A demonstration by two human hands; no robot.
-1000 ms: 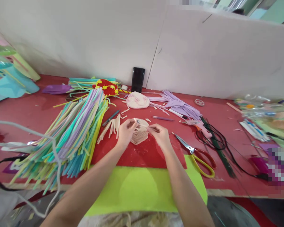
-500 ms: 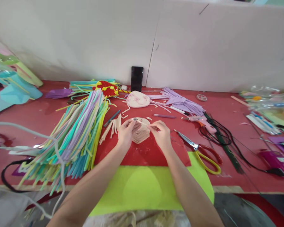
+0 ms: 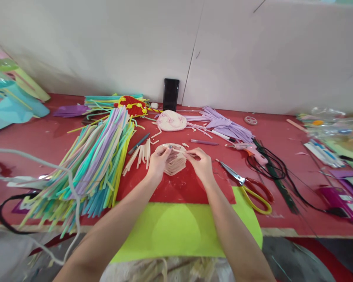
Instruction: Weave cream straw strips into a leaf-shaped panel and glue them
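Observation:
Between my two hands stretches a short cream pipe cleaner [image 3: 177,150]. My left hand [image 3: 159,160] pinches its left end, and my right hand [image 3: 200,161] grips its right end between thumb and fingers. Just beneath lies a round cream piece [image 3: 174,166] built from rows of pipe cleaner, partly covered by my fingers. It rests on a red sheet [image 3: 182,192]. Left of my left hand are several cut cream pipe cleaners [image 3: 139,155]. Behind my hands sits a white-and-pink oval piece [image 3: 171,120].
A large bundle of coloured pipe cleaners [image 3: 97,160] spreads at left. Scissors [image 3: 244,182] and a pink glue gun [image 3: 251,150] with a looping black cord lie at right. Lilac pipe cleaners [image 3: 226,125] are at the back. A phone [image 3: 171,94] leans on the wall.
The camera view has shifted slightly. My hands stay over the cream piece, still holding the pipe cleaner, with only a small shift of the fingers.

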